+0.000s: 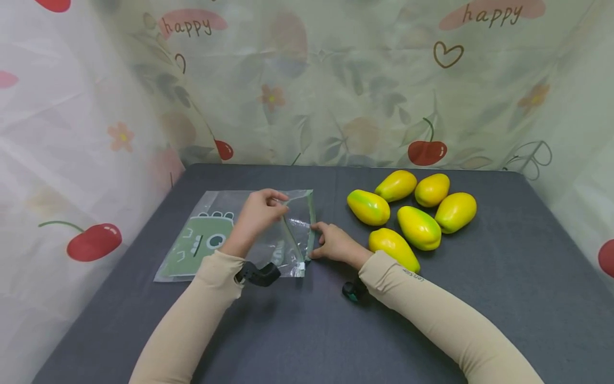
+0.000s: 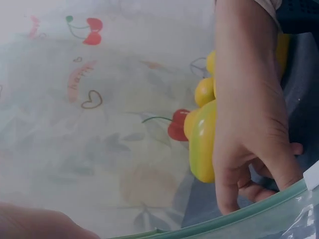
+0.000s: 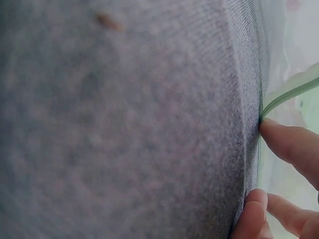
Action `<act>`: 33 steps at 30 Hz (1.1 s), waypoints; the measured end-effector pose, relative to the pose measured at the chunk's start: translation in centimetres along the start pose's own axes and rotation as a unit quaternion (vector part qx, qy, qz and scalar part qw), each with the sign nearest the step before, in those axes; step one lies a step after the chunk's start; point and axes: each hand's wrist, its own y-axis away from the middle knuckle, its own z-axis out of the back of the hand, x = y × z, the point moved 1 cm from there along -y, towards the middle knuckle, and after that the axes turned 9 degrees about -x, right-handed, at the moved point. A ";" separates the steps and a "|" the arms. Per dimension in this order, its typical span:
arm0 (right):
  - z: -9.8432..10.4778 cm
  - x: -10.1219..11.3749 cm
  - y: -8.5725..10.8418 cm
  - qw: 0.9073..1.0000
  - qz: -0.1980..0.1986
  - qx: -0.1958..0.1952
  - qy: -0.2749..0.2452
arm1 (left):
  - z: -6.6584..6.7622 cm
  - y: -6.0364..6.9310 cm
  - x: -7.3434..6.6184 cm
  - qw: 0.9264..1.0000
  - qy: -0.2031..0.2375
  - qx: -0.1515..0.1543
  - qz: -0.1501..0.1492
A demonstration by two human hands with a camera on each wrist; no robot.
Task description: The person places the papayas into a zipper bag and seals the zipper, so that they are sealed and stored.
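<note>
A clear zip bag (image 1: 259, 234) with a green cartoon face lies flat, its mouth towards the right. My left hand (image 1: 259, 216) is above the bag and pinches the upper lip of its mouth, which stands lifted from the lower lip. At the right end of the bag, my right hand (image 1: 336, 242) has its thumb and forefinger spread apart, touching the lower lip's green edge. The right wrist view shows the right hand's fingertips (image 3: 271, 128) on that edge. Most of the left hand is outside the left wrist view.
Several yellow-green mango-like fruits (image 1: 419, 228) lie in a group right of the bag, one close by the right forearm. All rest on a dark grey cloth-covered table (image 1: 312, 330). Printed curtains (image 1: 326, 80) stand behind and at both sides.
</note>
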 end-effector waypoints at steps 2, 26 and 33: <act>0.0 0.1 0.0 1.000 0.001 0.000 -0.001 | 0.3 0.1 -0.1 1.000 0.006 0.000 0.003; 0.1 0.2 0.1 1.000 -0.010 0.006 -0.009 | -0.1 0.0 0.1 1.000 0.007 0.009 -0.005; 0.3 0.3 0.2 0.999 -0.026 0.005 -0.031 | -0.9 -0.1 0.5 1.000 0.008 0.017 -0.017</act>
